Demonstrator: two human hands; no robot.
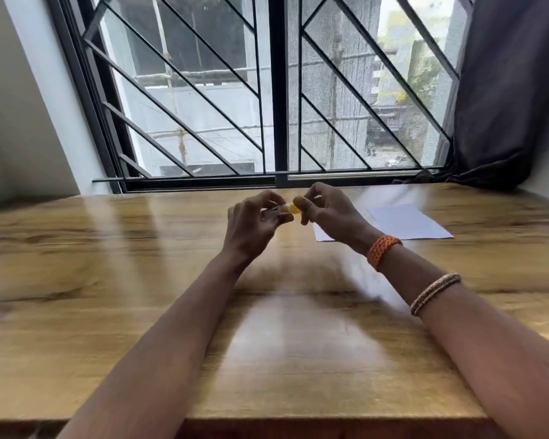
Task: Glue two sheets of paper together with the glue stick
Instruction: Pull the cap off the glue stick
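Midair, both hands [293, 213] grip glue stick [288, 209]

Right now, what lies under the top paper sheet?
Under the top sheet a second sheet shows at the near-left corner. The right hand hides part; the rest is covered.

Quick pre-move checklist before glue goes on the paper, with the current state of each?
1. Glue stick held: ok, left hand grips the body.
2. Cap gripped: ok, right hand pinches the yellow end.
3. Cap off: cannot tell, the fingers hide the joint.
4. Paper in reach: ok, flat on the table beside the right hand.
5. Two sheets present: ok, a second edge shows beneath the top sheet.
6. Sheets aligned: not ok, lower one sticks out.
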